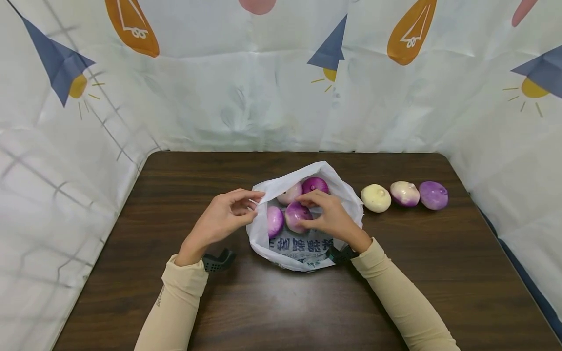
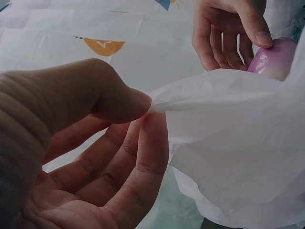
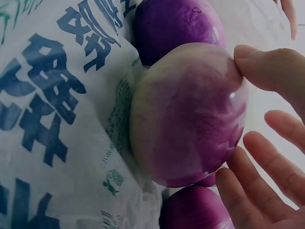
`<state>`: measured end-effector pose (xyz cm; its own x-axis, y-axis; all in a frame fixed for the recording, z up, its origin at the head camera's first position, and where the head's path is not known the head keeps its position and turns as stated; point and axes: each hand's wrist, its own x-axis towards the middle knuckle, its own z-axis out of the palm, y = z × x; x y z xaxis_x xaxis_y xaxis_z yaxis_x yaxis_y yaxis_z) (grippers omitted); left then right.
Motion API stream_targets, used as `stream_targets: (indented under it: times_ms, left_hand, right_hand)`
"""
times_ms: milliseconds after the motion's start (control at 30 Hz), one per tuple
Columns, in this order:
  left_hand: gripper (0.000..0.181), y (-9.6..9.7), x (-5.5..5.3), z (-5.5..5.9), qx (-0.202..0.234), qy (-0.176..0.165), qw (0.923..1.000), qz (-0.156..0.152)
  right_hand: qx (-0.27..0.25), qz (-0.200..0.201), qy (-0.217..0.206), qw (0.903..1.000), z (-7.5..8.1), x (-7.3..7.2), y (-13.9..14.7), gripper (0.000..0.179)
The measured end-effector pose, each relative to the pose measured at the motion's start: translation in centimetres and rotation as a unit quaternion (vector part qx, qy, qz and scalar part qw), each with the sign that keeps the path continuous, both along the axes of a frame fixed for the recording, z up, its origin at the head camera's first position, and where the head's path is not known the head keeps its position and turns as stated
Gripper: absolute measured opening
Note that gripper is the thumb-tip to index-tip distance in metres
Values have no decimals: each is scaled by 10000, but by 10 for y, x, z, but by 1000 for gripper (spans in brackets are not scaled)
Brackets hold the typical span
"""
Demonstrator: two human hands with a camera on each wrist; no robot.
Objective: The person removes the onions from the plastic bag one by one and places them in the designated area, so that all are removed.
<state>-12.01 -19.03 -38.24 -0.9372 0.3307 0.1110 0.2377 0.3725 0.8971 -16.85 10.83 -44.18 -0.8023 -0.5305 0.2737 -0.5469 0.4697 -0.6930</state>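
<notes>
A white plastic bag [image 1: 259,243] with blue printed characters lies with its mouth spread on the table. Several purple and whitish onions are inside it, among them a bright purple onion [image 1: 315,184] at the back and a lighter onion [image 1: 275,222] at the left. My left hand [image 1: 224,217] pinches the bag's left rim between thumb and fingertips, seen closely in the left wrist view. Inside the mouth, my right hand [image 1: 327,214] holds a purple-and-white onion [image 3: 186,114] with thumb and fingertips at its sides.
Right of the bag, a row on the dark wooden table [image 1: 417,273] runs from a pale yellow onion [image 1: 375,198] to a white-and-purple onion [image 1: 405,193] and a purple onion [image 1: 433,195]. A patterned white curtain [image 1: 263,97] hangs behind and at both sides.
</notes>
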Motion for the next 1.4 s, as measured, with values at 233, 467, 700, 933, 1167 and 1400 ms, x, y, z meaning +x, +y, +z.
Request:
stream_targets:
  times_ms: [233, 467, 700, 933, 1167, 1400]
  left_hand:
    - [40, 0, 1, -1, -12, 76, 10000, 18]
    - [40, 0, 3, 1, 20, 81, 10000, 45]
    - [40, 0, 3, 2, -46, 80, 10000, 32]
    - [40, 0, 2, 0, -56, 109, 9999, 57]
    - [39, 0, 1, 0, -128, 107, 9998, 54]
    - [39, 0, -2, -2, -122, 125, 9998, 26]
  right_hand:
    - [-94, -7, -136, 9999, -5, -3, 1, 59]
    - [69, 32, -403, 9992, -4, -4, 3, 66]
    - [236, 22, -838, 9962, -2, -2, 4, 65]
    - [186, 83, -1159, 9931, -3, -2, 4, 64]
    - [351, 95, -922, 9951, -5, -2, 6, 64]
    - [278, 143, -963, 9949, -5, -2, 7, 64]
